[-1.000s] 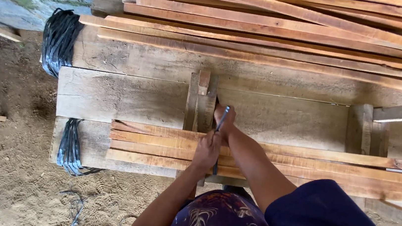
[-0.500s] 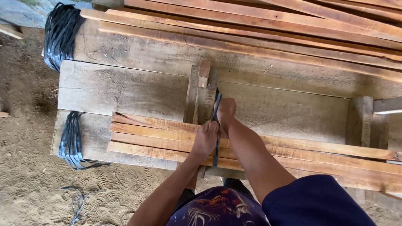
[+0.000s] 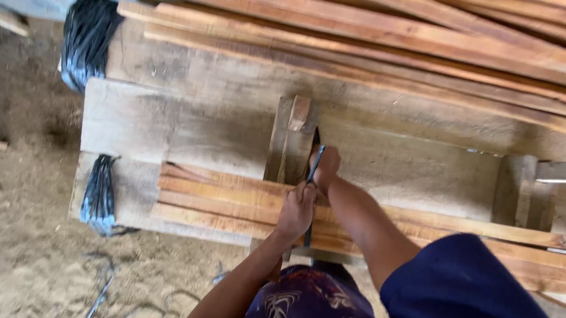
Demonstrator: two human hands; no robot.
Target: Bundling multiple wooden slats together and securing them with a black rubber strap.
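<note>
A thin dark strap (image 3: pixel 313 183) runs across a bundle of reddish wooden slats (image 3: pixel 222 205) lying on a rough plank bench (image 3: pixel 160 125). My left hand (image 3: pixel 296 209) grips the strap over the slats. My right hand (image 3: pixel 325 167) holds the strap's far part, just beyond the slats and beside an upright wooden block (image 3: pixel 291 139). Both hands sit close together.
A big stack of long slats (image 3: pixel 393 44) lies at the back of the bench. Two bunches of dark straps hang at the bench's left end (image 3: pixel 87 37) (image 3: pixel 100 192). Another wooden block (image 3: pixel 522 187) stands at the right. Sandy ground (image 3: pixel 10 221) lies to the left.
The view shifted and blurred a little. Both hands stay on the strap by the block; the right hand has moved slightly along the strap.
</note>
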